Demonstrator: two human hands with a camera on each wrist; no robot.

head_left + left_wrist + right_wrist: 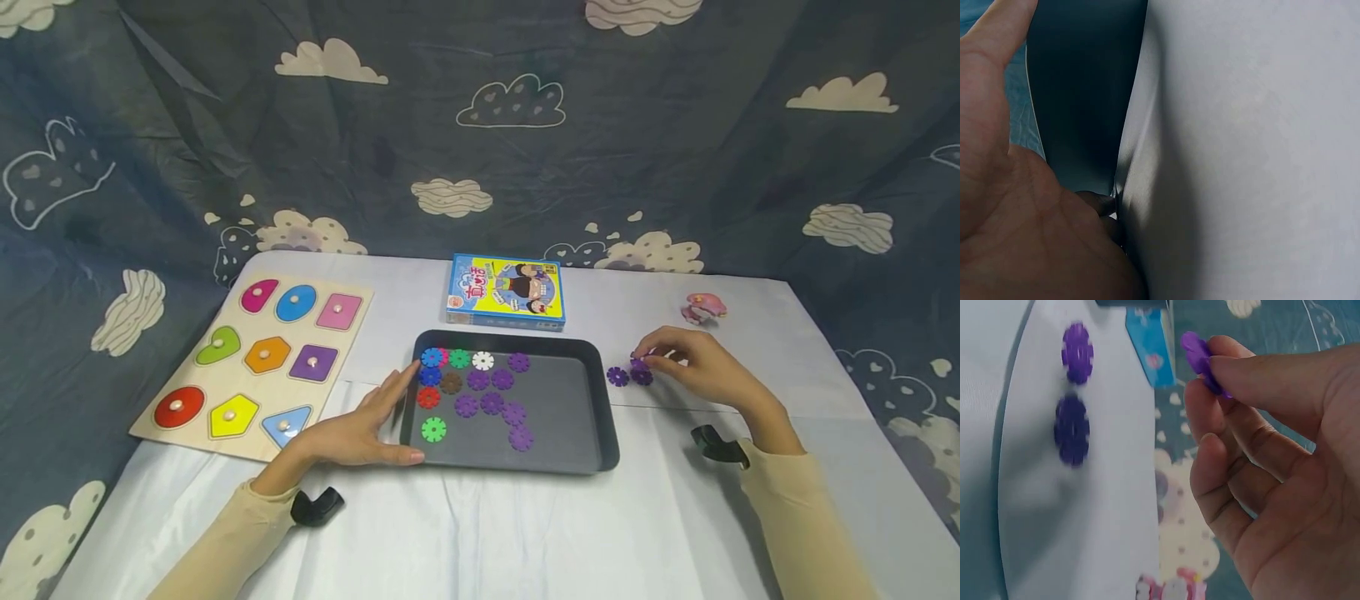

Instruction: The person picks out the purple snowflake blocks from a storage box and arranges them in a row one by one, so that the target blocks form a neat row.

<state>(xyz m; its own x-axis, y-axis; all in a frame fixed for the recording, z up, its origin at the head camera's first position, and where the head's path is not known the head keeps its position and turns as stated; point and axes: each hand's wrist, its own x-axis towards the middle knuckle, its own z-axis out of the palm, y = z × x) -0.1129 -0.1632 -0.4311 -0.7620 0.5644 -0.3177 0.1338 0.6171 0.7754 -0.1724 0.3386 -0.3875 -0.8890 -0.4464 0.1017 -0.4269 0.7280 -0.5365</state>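
Note:
My right hand (693, 364) pinches a purple snowflake disc (1196, 355) between thumb and fingertips, right of the tray. Below it, two more purple snowflake discs (1072, 431) lie on the white cloth. The dark grey baking tray (566, 417) holds several loose discs. Among them are a green disc (433, 430), a red disc (428, 397), a brown disc (451, 382), a white disc (483, 361) and several purple ones (513, 413). Against the tray's left side rests my left hand (352, 435), fingers extended and thumb at the near corner. The left wrist view shows mostly palm and tray wall.
A wooden shape puzzle board (288, 392) with knobbed pieces lies to the left. Behind the tray is a blue and yellow card box (506, 292). A small pink toy (705, 307) stands at the back right. A dark cloud-print cloth (450, 150) hangs behind the table.

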